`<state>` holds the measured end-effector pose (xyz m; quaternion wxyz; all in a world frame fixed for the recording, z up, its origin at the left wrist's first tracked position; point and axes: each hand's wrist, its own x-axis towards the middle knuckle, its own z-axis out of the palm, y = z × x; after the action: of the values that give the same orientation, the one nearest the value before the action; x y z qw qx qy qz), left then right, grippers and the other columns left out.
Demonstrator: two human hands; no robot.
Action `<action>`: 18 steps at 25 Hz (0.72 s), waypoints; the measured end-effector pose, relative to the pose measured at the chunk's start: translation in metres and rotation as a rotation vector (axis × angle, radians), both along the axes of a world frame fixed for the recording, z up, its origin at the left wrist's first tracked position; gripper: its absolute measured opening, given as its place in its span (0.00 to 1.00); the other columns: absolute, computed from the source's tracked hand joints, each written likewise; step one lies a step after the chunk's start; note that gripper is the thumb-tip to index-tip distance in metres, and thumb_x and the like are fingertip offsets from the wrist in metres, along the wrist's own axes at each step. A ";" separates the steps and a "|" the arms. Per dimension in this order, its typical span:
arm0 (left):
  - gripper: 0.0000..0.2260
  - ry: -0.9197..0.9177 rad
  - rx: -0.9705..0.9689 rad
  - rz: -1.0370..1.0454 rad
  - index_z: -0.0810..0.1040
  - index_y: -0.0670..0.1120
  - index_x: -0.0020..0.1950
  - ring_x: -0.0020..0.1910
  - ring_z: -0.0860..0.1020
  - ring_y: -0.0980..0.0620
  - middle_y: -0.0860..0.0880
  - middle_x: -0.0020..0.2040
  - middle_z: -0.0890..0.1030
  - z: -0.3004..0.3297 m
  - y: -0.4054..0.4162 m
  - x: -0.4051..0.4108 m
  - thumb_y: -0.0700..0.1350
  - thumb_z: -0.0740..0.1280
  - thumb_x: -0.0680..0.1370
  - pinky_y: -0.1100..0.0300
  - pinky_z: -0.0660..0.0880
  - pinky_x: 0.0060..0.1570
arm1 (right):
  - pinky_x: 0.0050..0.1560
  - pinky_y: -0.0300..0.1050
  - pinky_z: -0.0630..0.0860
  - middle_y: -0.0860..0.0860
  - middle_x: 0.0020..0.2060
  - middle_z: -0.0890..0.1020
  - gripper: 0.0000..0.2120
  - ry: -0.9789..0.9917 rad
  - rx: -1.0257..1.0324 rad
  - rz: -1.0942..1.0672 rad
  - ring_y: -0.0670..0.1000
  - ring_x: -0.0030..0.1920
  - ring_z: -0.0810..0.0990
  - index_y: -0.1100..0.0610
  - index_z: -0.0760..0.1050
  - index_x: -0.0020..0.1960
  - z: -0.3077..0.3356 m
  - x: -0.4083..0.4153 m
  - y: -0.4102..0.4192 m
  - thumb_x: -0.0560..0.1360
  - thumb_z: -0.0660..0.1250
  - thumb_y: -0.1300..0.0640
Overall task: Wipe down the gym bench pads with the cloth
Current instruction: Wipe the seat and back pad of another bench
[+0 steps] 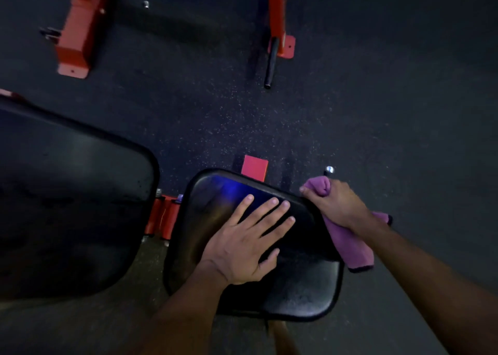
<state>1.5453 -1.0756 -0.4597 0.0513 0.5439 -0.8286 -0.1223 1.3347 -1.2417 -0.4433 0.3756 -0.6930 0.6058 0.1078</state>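
Underfoot, the dark speckled floor (269,117) fills the view, with red frame feet (75,39) at the far side. At left sits the large back pad (67,193); just right of it, nearer the middle, is the smaller seat pad (296,287). The left hand (242,244) lies flat on the seat pad, fingers straight and spread. The right hand (336,203) is clenched round the purple cloth (353,246) at the pad's right edge, the cloth's long axis trailing toward the near right. Likely the right hand wipes leftward.

left hand (244,242) flat, fingers spread; right hand (332,203) fisted, gripping
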 end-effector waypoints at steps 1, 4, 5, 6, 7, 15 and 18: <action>0.31 -0.001 -0.006 0.006 0.63 0.51 0.83 0.85 0.53 0.49 0.49 0.85 0.57 0.001 -0.004 0.001 0.56 0.61 0.81 0.39 0.49 0.82 | 0.50 0.51 0.79 0.50 0.38 0.84 0.27 -0.029 0.046 0.050 0.55 0.44 0.83 0.51 0.78 0.39 -0.001 0.002 -0.009 0.71 0.63 0.26; 0.32 -0.005 0.023 0.067 0.62 0.51 0.84 0.85 0.51 0.50 0.49 0.85 0.56 0.008 -0.002 -0.002 0.57 0.62 0.81 0.40 0.48 0.82 | 0.56 0.53 0.80 0.49 0.41 0.86 0.17 -0.174 0.148 0.053 0.49 0.46 0.84 0.49 0.83 0.44 0.004 -0.012 -0.017 0.76 0.68 0.36; 0.33 -0.035 0.038 0.182 0.60 0.51 0.84 0.85 0.51 0.50 0.49 0.86 0.55 0.006 0.007 -0.002 0.59 0.63 0.80 0.40 0.48 0.82 | 0.57 0.51 0.80 0.47 0.43 0.87 0.11 -0.226 0.174 0.040 0.46 0.46 0.84 0.47 0.84 0.46 0.010 -0.019 -0.016 0.79 0.69 0.42; 0.34 -0.047 0.052 0.356 0.59 0.52 0.85 0.85 0.52 0.49 0.48 0.86 0.54 0.007 0.016 -0.002 0.60 0.62 0.80 0.39 0.48 0.81 | 0.57 0.48 0.80 0.45 0.44 0.87 0.07 -0.259 0.200 0.061 0.43 0.47 0.84 0.45 0.84 0.48 0.016 -0.025 -0.014 0.80 0.69 0.46; 0.34 -0.064 0.069 0.535 0.57 0.52 0.85 0.85 0.52 0.47 0.48 0.86 0.53 0.006 0.025 -0.003 0.62 0.60 0.81 0.38 0.47 0.81 | 0.56 0.45 0.79 0.43 0.45 0.87 0.06 -0.296 0.231 0.061 0.42 0.48 0.84 0.44 0.84 0.50 0.017 -0.031 -0.013 0.81 0.68 0.48; 0.32 -0.072 0.096 0.728 0.55 0.50 0.86 0.85 0.51 0.46 0.47 0.86 0.53 0.001 0.041 -0.006 0.59 0.53 0.82 0.32 0.52 0.79 | 0.60 0.56 0.77 0.48 0.45 0.84 0.23 -0.264 0.159 0.338 0.52 0.50 0.82 0.54 0.79 0.49 -0.008 0.063 -0.030 0.78 0.62 0.33; 0.32 -0.075 0.109 0.725 0.55 0.47 0.86 0.85 0.50 0.46 0.47 0.86 0.53 -0.001 0.042 -0.004 0.58 0.53 0.83 0.33 0.52 0.79 | 0.60 0.54 0.76 0.46 0.43 0.83 0.15 -0.307 0.140 0.427 0.51 0.51 0.80 0.50 0.77 0.47 -0.001 0.119 -0.029 0.81 0.62 0.39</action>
<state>1.5410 -1.0335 -0.4603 0.0319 0.8082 -0.5756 -0.1204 1.4536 -1.2703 -0.4443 0.4788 -0.7857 0.3730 0.1198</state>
